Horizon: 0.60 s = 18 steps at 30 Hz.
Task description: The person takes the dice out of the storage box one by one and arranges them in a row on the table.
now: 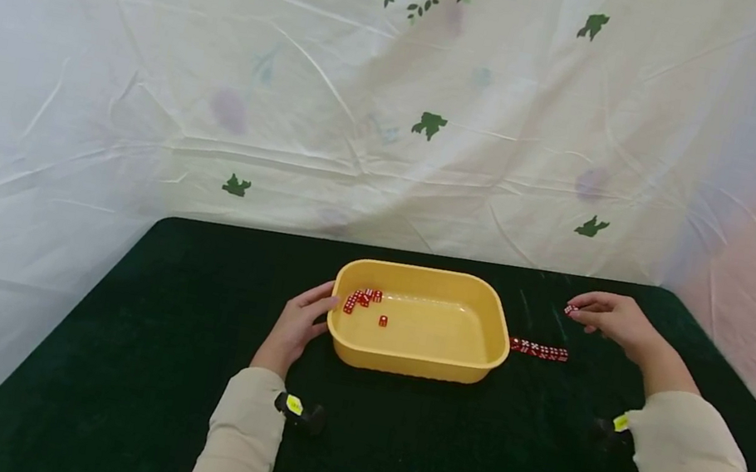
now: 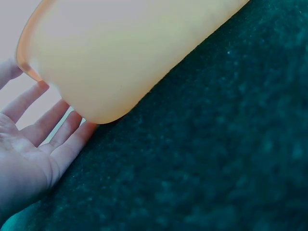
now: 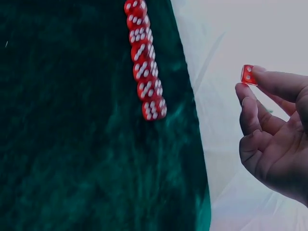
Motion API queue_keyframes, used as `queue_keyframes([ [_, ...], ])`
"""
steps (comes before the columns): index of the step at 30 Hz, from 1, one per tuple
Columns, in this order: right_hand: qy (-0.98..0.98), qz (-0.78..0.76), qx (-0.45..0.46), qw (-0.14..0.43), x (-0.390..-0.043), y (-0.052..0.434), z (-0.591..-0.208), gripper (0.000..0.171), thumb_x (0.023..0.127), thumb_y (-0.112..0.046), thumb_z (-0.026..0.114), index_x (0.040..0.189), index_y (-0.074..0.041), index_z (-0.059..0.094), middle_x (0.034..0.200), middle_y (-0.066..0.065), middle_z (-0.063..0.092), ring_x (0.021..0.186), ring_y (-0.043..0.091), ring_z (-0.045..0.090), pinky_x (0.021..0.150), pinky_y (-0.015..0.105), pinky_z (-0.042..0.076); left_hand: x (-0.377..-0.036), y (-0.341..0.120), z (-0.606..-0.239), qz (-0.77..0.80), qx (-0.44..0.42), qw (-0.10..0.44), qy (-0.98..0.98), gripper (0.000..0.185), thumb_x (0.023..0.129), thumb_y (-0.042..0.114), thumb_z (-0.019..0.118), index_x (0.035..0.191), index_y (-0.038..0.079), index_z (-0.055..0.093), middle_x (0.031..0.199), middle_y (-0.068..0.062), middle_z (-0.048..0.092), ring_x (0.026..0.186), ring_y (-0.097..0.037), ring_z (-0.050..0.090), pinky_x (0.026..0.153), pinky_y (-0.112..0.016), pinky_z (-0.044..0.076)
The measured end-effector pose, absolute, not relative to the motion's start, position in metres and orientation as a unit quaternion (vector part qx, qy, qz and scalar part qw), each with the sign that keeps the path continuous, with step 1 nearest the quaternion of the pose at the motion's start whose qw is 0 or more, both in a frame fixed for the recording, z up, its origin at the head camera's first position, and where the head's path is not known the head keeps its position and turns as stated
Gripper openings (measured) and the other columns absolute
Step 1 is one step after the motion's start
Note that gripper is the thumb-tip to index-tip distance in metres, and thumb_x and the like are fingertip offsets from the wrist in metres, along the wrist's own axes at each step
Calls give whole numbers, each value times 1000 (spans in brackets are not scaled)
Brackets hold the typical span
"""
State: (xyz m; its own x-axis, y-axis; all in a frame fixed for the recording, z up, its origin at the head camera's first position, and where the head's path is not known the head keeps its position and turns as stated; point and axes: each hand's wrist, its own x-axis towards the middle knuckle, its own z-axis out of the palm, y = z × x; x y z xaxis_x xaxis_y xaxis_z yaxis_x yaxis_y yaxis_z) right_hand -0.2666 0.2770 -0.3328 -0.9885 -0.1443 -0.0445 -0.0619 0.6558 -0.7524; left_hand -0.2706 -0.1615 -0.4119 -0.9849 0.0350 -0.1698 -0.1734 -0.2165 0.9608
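Resting against the tub's [image 1: 420,321] near-left corner, the left hand [image 1: 296,329] has its fingers [image 2: 29,113] straight and relaxed, gripping nothing, the tips touching the wall as if steadying it. The tub is a smooth, glossy yellow plastic rectangle with rounded corners and a rolled rim, standing on a bench [image 1: 172,368] covered in dark green, velvety cloth. Inside, just beyond those fingertips, a small heap of loose dice [image 1: 363,298] lies in the far-left corner, with one apart from it. To the tub's right a row [image 1: 538,350] of dice lies on the cloth, end to end and touching, six faces up in the right wrist view. Past it the right hand [image 1: 612,318] hangs above the bench, thumb and forefinger pinching one die [image 3: 248,74], the other fingers loosely curled; the row sits ahead of its fingertips and nearer the person. The dice are hard, translucent red cubes with white pips. By my judgement the step in hand is adding a die to the row; the next move calls for bringing it down flush against the row's end, aligned and the right face up, without nudging the others.
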Motion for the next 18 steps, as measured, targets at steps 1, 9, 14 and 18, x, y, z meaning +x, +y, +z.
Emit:
queue_keyframes([
  [1,908,-412,-56,54,-266,280,-334,43,84,-32,53,107,4,51,97,15,55,81,31,48,66,40,37,-270,-162,-412,778,-55,67,623,37,83,21,57,120,15,52,123,-3,46,107,-20,45,85,-39,39],
  [9,912,-400,-21,91,-259,291,-350,44,86,-30,51,111,6,48,103,18,52,85,31,48,69,39,38,-270,-162,-412,778,-51,66,622,38,83,21,57,120,14,51,123,-3,45,107,-20,45,85,-39,40],
  [14,906,-409,-15,108,-257,296,-362,42,86,-26,53,110,8,48,98,15,54,85,30,47,70,41,39,-270,-162,-413,775,-53,64,626,38,83,21,57,120,15,51,123,-3,45,107,-20,45,85,-39,39],
  [18,904,-411,-8,120,-254,297,-367,41,85,-24,54,109,9,48,97,14,53,84,29,48,70,40,39,-270,-162,-413,772,-50,61,630,38,84,21,56,120,15,51,124,-2,45,108,-19,44,86,-39,39],
])
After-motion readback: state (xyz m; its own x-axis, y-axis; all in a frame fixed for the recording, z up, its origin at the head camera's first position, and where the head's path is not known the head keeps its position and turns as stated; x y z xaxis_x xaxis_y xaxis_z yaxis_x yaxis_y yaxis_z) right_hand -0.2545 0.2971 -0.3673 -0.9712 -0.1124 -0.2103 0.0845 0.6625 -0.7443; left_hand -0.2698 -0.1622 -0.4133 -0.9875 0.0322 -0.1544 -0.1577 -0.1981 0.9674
